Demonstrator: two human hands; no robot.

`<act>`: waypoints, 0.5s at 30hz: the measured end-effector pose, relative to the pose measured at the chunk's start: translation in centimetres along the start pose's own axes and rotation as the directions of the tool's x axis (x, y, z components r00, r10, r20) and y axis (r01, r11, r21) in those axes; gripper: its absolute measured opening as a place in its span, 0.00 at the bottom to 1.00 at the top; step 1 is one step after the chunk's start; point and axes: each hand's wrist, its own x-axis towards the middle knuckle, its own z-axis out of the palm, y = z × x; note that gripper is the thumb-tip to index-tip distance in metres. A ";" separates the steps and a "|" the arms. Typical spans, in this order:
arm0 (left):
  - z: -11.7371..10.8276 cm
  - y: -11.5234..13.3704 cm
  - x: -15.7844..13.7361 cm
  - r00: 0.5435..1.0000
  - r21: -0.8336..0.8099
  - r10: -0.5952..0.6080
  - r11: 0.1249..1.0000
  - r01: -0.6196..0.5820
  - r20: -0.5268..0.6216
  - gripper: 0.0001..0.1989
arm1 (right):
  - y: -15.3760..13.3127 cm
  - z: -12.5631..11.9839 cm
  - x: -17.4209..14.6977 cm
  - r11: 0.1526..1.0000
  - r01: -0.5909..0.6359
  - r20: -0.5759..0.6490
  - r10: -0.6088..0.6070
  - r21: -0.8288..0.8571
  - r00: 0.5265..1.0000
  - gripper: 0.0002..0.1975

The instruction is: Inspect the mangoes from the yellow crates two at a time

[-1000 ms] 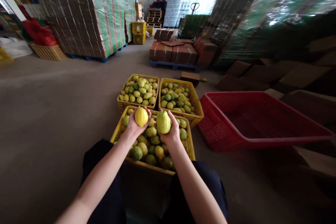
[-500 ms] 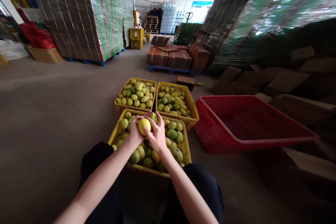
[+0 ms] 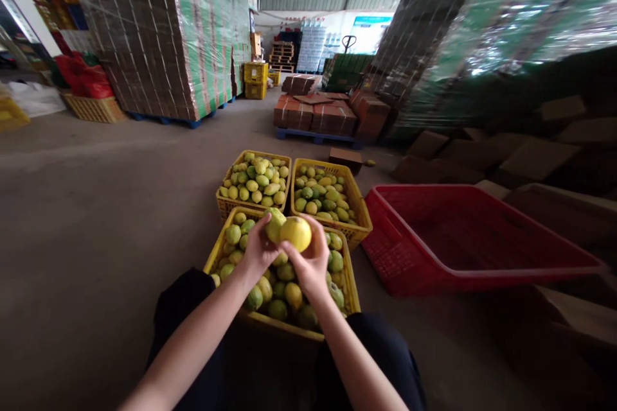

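Just above the front yellow crate (image 3: 212, 250), my hands are close together, each closed on a fruit. My left hand (image 3: 259, 245) grips a green-yellow fruit (image 3: 274, 225) with a ribbed-looking skin. A rounder, smooth yellow fruit (image 3: 295, 234) is in my right hand (image 3: 313, 253), the thumb along its lower side. The two fruits touch or overlap; which I cannot tell. Below them the crate holds many green and yellow fruits (image 3: 277, 309), oval to round, perhaps papayas or lemons. My wrists hide part of the crate's contents.
Two more yellow crates (image 3: 219, 202) (image 3: 364, 221) of similar fruit stand behind the front one. To the right is a large red basket (image 3: 385, 250), with cardboard pieces (image 3: 511, 154) beyond it. Bundled cardboard (image 3: 332, 119) lies on a blue pallet. Wrapped stacks (image 3: 144, 32) rise at left.
The yellow fruit has gone from my left hand's side to my right hand, and the greener one now sits in my left. The view has tilted slightly upward.
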 end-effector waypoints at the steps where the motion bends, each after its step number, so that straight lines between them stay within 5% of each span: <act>1: 0.5 0.3 -0.1 1.000 -0.050 -0.026 0.998 0.025 -0.006 0.06 | -0.2 -0.4 0.5 0.991 -0.084 -0.055 0.090 0.099 0.994 0.25; 4: 1.9 1.2 -0.9 0.998 -0.220 -0.057 0.974 0.057 0.010 0.09 | -0.3 -1.7 2.1 0.889 -0.280 -0.082 0.330 0.362 0.941 0.18; 9: 2.5 1.9 -1.9 0.999 -0.322 -0.007 0.947 -0.005 -0.034 0.12 | 0.6 -3.0 3.6 0.653 -0.433 -0.076 0.601 0.622 0.796 0.11; 12: 2.1 2.2 -1.9 0.999 -0.307 -0.034 0.951 0.028 -0.014 0.14 | 0.8 -3.5 3.7 0.537 -0.515 0.010 0.686 0.668 0.728 0.13; 15: 1.7 2.7 -1.7 0.999 -0.285 -0.044 0.957 0.051 0.033 0.13 | 0.7 -3.7 3.8 0.495 -0.546 0.066 0.697 0.676 0.714 0.15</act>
